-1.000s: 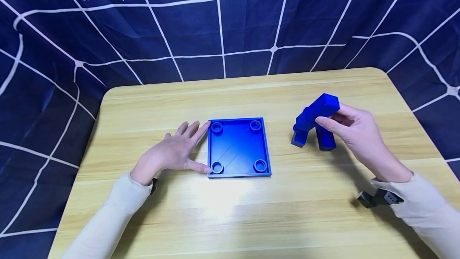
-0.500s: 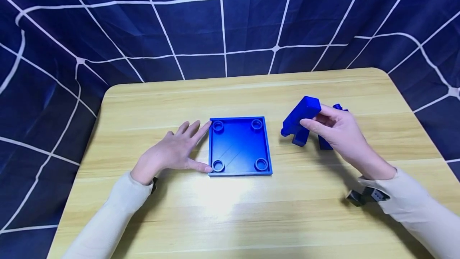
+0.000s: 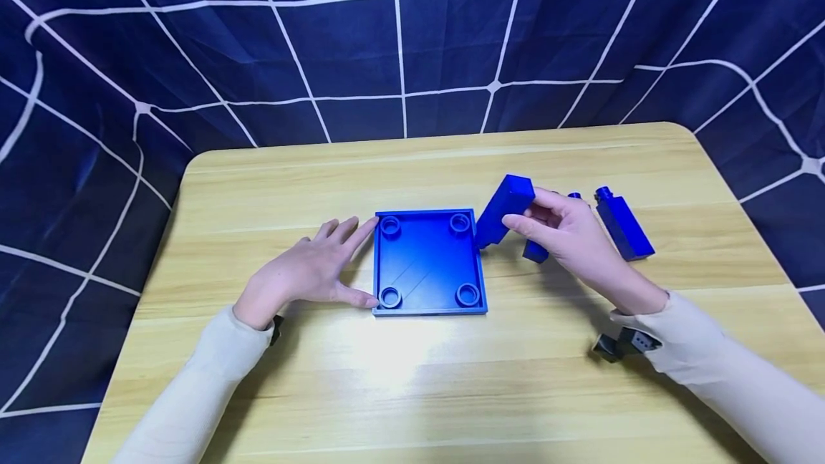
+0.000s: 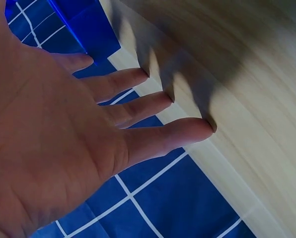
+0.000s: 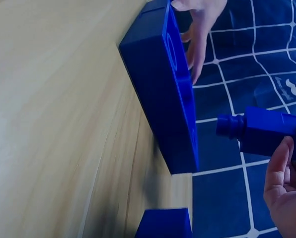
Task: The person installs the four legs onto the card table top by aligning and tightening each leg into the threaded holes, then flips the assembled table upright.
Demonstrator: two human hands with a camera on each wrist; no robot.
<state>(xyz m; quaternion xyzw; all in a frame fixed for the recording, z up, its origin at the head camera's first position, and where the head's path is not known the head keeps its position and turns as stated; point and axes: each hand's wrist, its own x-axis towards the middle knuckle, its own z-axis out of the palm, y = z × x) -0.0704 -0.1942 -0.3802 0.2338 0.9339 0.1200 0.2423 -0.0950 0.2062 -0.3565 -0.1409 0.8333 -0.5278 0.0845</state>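
A blue square tabletop (image 3: 428,260) lies underside up, a round socket in each corner. My left hand (image 3: 293,274) rests against its left side, fingers spread, index fingertip and thumb at the two left corners. In my right hand (image 3: 573,235) a blue square-sided leg (image 3: 505,206) is pinched between thumb and fingers, tilted, its lower end by the tabletop's right edge. The right wrist view shows this leg's ridged narrow neck (image 5: 231,126) facing the tabletop's socketed side.
Another blue leg (image 3: 625,228) lies on the wooden table (image 3: 309,392) to the right. One more leg (image 3: 535,252) is partly hidden behind my right hand. A dark blue cloth with white lines (image 3: 445,41) hangs behind the table.
My right hand has moved left with the leg, from above the other legs to the tabletop's right edge, uncovering the right-hand leg. My left hand stays in place.
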